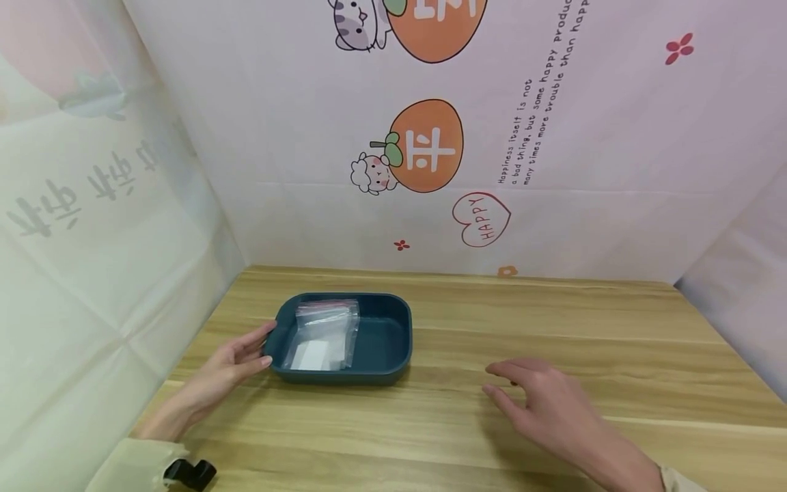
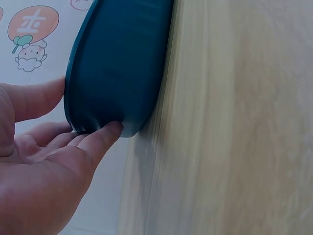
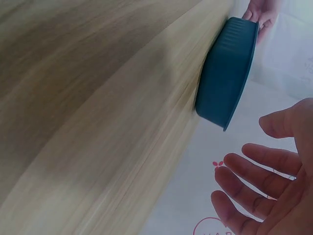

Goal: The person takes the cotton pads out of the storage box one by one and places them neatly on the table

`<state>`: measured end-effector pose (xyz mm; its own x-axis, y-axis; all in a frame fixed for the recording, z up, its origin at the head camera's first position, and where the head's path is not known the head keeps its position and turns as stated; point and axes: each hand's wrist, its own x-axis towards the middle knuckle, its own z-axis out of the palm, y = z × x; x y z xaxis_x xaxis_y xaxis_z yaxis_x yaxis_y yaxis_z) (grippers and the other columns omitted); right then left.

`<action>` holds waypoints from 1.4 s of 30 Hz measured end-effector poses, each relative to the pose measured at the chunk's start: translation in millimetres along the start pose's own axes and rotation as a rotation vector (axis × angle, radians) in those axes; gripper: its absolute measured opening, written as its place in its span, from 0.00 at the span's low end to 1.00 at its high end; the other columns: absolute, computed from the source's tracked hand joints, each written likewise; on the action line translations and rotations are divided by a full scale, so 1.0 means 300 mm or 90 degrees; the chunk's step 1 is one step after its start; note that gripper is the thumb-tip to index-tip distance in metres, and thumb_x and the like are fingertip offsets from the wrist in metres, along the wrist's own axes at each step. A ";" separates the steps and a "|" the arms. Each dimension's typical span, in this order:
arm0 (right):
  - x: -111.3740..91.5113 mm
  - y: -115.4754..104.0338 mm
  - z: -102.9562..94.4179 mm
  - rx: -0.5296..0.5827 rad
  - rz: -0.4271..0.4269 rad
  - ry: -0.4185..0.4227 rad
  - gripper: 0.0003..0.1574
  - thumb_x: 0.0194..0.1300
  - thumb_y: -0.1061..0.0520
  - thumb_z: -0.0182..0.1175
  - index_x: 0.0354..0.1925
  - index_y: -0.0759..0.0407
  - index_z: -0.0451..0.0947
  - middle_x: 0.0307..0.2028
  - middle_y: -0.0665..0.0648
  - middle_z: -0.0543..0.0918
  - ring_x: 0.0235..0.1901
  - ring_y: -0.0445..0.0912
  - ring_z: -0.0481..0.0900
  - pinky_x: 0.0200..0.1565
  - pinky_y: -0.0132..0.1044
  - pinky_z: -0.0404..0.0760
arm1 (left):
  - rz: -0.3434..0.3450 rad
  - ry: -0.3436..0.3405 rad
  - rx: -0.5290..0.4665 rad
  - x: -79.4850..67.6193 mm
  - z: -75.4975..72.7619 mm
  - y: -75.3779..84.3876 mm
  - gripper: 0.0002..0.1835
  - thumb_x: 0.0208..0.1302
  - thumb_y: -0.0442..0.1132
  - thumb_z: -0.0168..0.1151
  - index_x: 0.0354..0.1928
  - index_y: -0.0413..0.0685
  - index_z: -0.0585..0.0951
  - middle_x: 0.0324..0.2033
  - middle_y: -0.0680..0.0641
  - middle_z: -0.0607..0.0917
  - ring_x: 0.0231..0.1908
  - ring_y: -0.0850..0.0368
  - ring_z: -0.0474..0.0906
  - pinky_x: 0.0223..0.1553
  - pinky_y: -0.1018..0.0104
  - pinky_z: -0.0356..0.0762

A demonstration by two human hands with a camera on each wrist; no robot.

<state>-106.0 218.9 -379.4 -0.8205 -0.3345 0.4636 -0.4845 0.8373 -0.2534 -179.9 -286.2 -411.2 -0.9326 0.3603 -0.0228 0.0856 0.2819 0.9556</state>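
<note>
So the teal tray (image 1: 344, 377) sits on the wooden table (image 1: 443, 444) around 7 o'clock in the head view, clear plastic bags (image 1: 326, 331) lying toward its 9 o'clock side. Left hand (image 1: 230, 365) grips the tray's 9 o'clock end, thumb and fingers round it. Right hand (image 1: 550, 403) is loose and wide, well apart from it, roughly 4 o'clock
</note>
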 end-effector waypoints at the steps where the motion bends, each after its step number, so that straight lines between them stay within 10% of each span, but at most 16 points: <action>1: 0.003 -0.003 0.003 0.001 -0.003 0.001 0.14 0.64 0.50 0.76 0.47 0.48 0.91 0.45 0.48 0.90 0.41 0.45 0.88 0.38 0.45 0.87 | -0.002 -0.001 0.000 0.002 0.003 0.000 0.39 0.79 0.36 0.59 0.84 0.41 0.52 0.81 0.32 0.49 0.77 0.26 0.47 0.65 0.64 0.67; 5: 0.018 -0.014 0.013 0.007 -0.013 0.001 0.14 0.63 0.50 0.76 0.47 0.48 0.91 0.45 0.47 0.90 0.42 0.44 0.88 0.39 0.45 0.87 | -0.002 -0.005 -0.002 0.008 0.014 0.002 0.40 0.79 0.36 0.59 0.84 0.42 0.52 0.81 0.33 0.49 0.77 0.27 0.47 0.67 0.59 0.65; 12: 0.090 -0.047 0.016 0.050 -0.013 -0.046 0.11 0.68 0.48 0.73 0.47 0.49 0.91 0.45 0.45 0.90 0.39 0.40 0.86 0.40 0.41 0.86 | -0.005 -0.009 -0.030 0.024 0.012 -0.002 0.43 0.79 0.38 0.61 0.85 0.43 0.49 0.82 0.34 0.47 0.79 0.31 0.47 0.60 0.76 0.67; 22: 0.405 -0.170 0.054 0.165 -0.034 -0.215 0.18 0.72 0.47 0.70 0.53 0.55 0.90 0.43 0.49 0.90 0.28 0.38 0.80 0.31 0.35 0.81 | 0.004 -0.030 -0.051 0.065 0.012 -0.015 0.47 0.74 0.39 0.67 0.85 0.46 0.50 0.83 0.36 0.46 0.78 0.33 0.50 0.60 0.76 0.69; 31: 0.621 -0.254 0.217 0.101 -0.063 -0.384 0.35 0.71 0.41 0.70 0.66 0.59 0.82 0.53 0.58 0.87 0.42 0.47 0.83 0.49 0.43 0.84 | 0.020 -0.036 -0.068 0.059 0.026 -0.021 0.47 0.74 0.36 0.66 0.85 0.41 0.49 0.82 0.33 0.45 0.77 0.30 0.49 0.60 0.75 0.70; 38: 0.668 -0.288 0.345 0.010 -0.094 -0.445 0.42 0.71 0.34 0.67 0.72 0.56 0.76 0.66 0.57 0.80 0.67 0.53 0.74 0.62 0.48 0.78 | 0.023 -0.037 -0.077 0.055 0.029 -0.016 0.47 0.74 0.35 0.66 0.85 0.41 0.48 0.82 0.32 0.44 0.77 0.29 0.48 0.60 0.75 0.70; 42: 0.678 -0.305 0.381 0.001 -0.083 -0.471 0.46 0.70 0.30 0.66 0.74 0.53 0.74 0.66 0.58 0.77 0.64 0.54 0.72 0.60 0.51 0.78 | 0.023 -0.040 -0.065 0.060 0.028 -0.015 0.47 0.75 0.36 0.66 0.85 0.43 0.47 0.82 0.34 0.43 0.78 0.30 0.48 0.61 0.75 0.70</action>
<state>-263.2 25.0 -358.9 -0.7462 -0.6343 -0.2020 -0.5914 0.7710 -0.2363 -194.2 -273.6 -418.3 -0.9051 0.4251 -0.0034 0.0795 0.1770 0.9810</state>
